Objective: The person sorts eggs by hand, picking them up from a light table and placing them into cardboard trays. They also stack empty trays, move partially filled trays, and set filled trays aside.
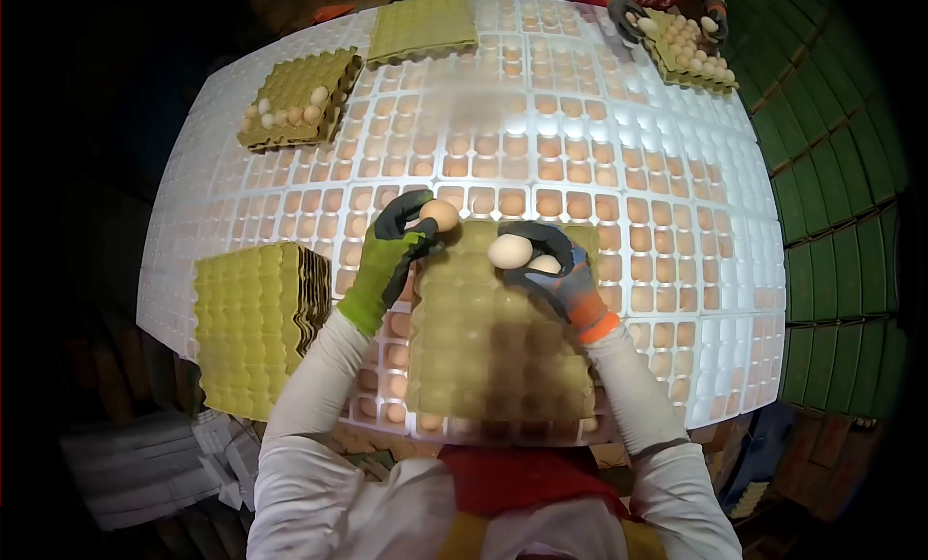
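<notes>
A brown egg (440,216) is held in the fingertips of my left hand (394,250), which wears a green and dark glove, above the upper left corner of an empty-looking yellowish egg tray (483,338). My right hand (556,270), in a grey, blue and orange glove, is closed around a pale egg (509,251) and a second pale egg (545,264), over the tray's upper right part. Under and around the tray lie white plastic cell trays (623,207) filled with eggs, brightly lit.
A tall stack of yellow trays (246,328) stands at the left. Behind it are a tray stack with several eggs (300,98) and another tray stack (422,26). At the back right, a co-worker's gloved hands (628,20) are at an egg-filled tray (688,49).
</notes>
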Available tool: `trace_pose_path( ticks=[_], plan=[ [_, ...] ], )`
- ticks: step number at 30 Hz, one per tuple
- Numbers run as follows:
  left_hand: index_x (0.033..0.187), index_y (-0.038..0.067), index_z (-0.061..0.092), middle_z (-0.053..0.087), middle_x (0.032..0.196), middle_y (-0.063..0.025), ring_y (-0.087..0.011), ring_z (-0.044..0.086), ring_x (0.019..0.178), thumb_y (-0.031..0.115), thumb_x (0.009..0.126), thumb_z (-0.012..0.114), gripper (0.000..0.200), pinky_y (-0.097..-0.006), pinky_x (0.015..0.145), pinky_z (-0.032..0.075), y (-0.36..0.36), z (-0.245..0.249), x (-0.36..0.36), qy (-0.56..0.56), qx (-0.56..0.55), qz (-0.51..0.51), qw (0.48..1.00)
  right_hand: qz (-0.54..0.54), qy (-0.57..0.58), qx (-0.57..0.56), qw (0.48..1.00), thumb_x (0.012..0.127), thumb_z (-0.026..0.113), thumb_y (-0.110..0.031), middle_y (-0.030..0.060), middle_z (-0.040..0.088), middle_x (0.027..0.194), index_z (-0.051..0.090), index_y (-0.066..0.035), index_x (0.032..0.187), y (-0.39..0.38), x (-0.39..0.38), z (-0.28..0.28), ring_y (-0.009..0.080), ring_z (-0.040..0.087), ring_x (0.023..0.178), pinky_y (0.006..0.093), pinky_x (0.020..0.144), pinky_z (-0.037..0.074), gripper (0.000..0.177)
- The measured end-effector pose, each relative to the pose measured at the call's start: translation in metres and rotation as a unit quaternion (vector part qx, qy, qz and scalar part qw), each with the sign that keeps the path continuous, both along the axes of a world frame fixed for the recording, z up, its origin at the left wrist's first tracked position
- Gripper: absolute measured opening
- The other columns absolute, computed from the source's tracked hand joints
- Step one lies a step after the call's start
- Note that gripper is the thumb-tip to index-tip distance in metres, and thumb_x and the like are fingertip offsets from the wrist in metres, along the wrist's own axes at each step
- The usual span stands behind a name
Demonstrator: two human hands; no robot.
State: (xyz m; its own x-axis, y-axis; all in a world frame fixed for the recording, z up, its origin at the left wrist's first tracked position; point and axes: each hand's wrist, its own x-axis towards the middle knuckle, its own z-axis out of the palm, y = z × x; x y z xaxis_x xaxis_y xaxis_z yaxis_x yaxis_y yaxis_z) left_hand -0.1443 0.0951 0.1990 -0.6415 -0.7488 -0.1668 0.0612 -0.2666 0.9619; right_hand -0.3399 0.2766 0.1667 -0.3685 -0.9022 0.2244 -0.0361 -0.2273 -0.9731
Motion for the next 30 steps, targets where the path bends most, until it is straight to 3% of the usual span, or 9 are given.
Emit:
trace_pose_path(
  ticks=[3, 4, 9, 12, 13, 16, 20, 22, 30],
  plan=[
    [0.144, 0.002, 0.049, 0.064, 0.127, -0.0128, -0.0222, 0.069, 0.108, 0.012, 0.098, 0.067, 0.050, -0.0330, 0.086, 0.062, 0.049, 0.019, -0.011, 0.005, 0.069, -0.026, 0.997, 0.119, -0.366, 0.005, 0.923, 0.102, 0.055, -0.020, 0.0127, 0.067, 0.124, 0.040, -0.003, 0.150, 0.051, -0.013, 0.013, 0.0126, 0.062, 0.089, 0.0282, 0.076, 0.052, 0.053],
    [0.145, 0.003, 0.047, 0.064, 0.128, -0.0134, -0.0227, 0.068, 0.110, 0.013, 0.101, 0.064, 0.049, -0.0342, 0.088, 0.061, 0.068, 0.020, -0.016, 0.014, 0.097, -0.028, 0.995, 0.037, -0.100, 0.011, 0.994, 0.110, 0.044, -0.032, 0.0075, 0.066, 0.110, 0.041, -0.004, 0.150, 0.067, -0.008, 0.011, 0.0096, 0.055, 0.079, 0.0262, 0.068, 0.050, 0.049],
    [0.147, 0.003, 0.046, 0.063, 0.130, -0.0130, -0.0243, 0.068, 0.112, 0.017, 0.105, 0.058, 0.045, -0.0369, 0.091, 0.060, 0.173, 0.021, -0.061, 0.018, 0.162, -0.083, 0.983, 0.088, -0.455, 0.060, 0.884, 0.113, 0.035, -0.045, -0.0002, 0.055, 0.088, 0.046, -0.001, 0.145, 0.156, -0.044, -0.004, 0.0093, 0.053, 0.075, 0.0216, 0.064, 0.044, 0.056],
    [0.147, 0.004, 0.047, 0.064, 0.128, -0.0112, -0.0217, 0.068, 0.110, 0.017, 0.106, 0.057, 0.044, -0.0320, 0.086, 0.059, 0.237, 0.008, -0.097, 0.011, 0.188, -0.122, 0.975, 0.074, -0.389, 0.106, 0.912, 0.113, 0.035, -0.045, -0.0009, 0.058, 0.087, 0.056, 0.001, 0.135, 0.240, -0.067, -0.041, 0.0090, 0.054, 0.074, 0.0226, 0.068, 0.046, 0.055],
    [0.146, 0.004, 0.047, 0.065, 0.127, -0.0107, -0.0201, 0.068, 0.106, 0.018, 0.106, 0.057, 0.043, -0.0301, 0.082, 0.058, 0.256, 0.001, -0.104, 0.003, 0.190, -0.131, 0.973, -0.001, -0.421, 0.163, 0.892, 0.108, 0.053, -0.035, 0.0003, 0.064, 0.090, 0.065, -0.001, 0.124, 0.272, -0.072, -0.021, 0.0096, 0.059, 0.077, 0.0254, 0.071, 0.051, 0.039],
    [0.140, 0.004, 0.054, 0.066, 0.122, -0.0057, -0.0124, 0.064, 0.096, 0.013, 0.103, 0.062, 0.039, -0.0269, 0.082, 0.056, 0.308, -0.015, -0.125, -0.101, 0.074, -0.139, 0.982, -0.069, -0.018, 0.262, 0.962, 0.094, 0.075, -0.028, 0.0069, 0.072, 0.095, 0.066, -0.004, 0.124, 0.363, -0.082, -0.067, 0.0141, 0.066, 0.078, 0.0304, 0.069, 0.055, 0.039],
    [0.134, 0.000, 0.059, 0.066, 0.120, -0.0045, -0.0114, 0.063, 0.099, 0.003, 0.091, 0.074, 0.046, -0.0263, 0.084, 0.054, 0.356, -0.061, -0.136, -0.132, -0.010, -0.192, 0.972, -0.241, 0.055, 0.342, 0.907, 0.088, 0.079, -0.022, 0.0100, 0.072, 0.099, 0.067, -0.007, 0.123, 0.410, -0.111, -0.059, 0.0215, 0.070, 0.087, 0.0338, 0.077, 0.056, 0.040],
    [0.127, 0.004, 0.066, 0.069, 0.109, -0.0022, -0.0126, 0.065, 0.094, 0.010, 0.085, 0.078, 0.044, -0.0289, 0.081, 0.054, 0.374, -0.072, -0.145, -0.124, -0.094, -0.152, 0.976, -0.282, 0.238, 0.266, 0.891, 0.087, 0.079, -0.025, 0.0107, 0.070, 0.106, 0.066, -0.009, 0.124, 0.398, -0.129, -0.064, 0.0265, 0.069, 0.091, 0.0378, 0.079, 0.056, 0.043],
    [0.126, 0.006, 0.067, 0.067, 0.116, -0.0080, -0.0195, 0.067, 0.096, 0.009, 0.083, 0.078, 0.044, -0.0323, 0.084, 0.056, 0.395, -0.095, -0.193, -0.107, -0.131, -0.144, 0.975, -0.250, 0.442, 0.322, 0.799, 0.084, 0.079, -0.026, 0.0065, 0.064, 0.103, 0.063, -0.017, 0.133, 0.397, -0.143, -0.089, 0.0306, 0.065, 0.090, 0.0404, 0.082, 0.056, 0.052]
  ],
)
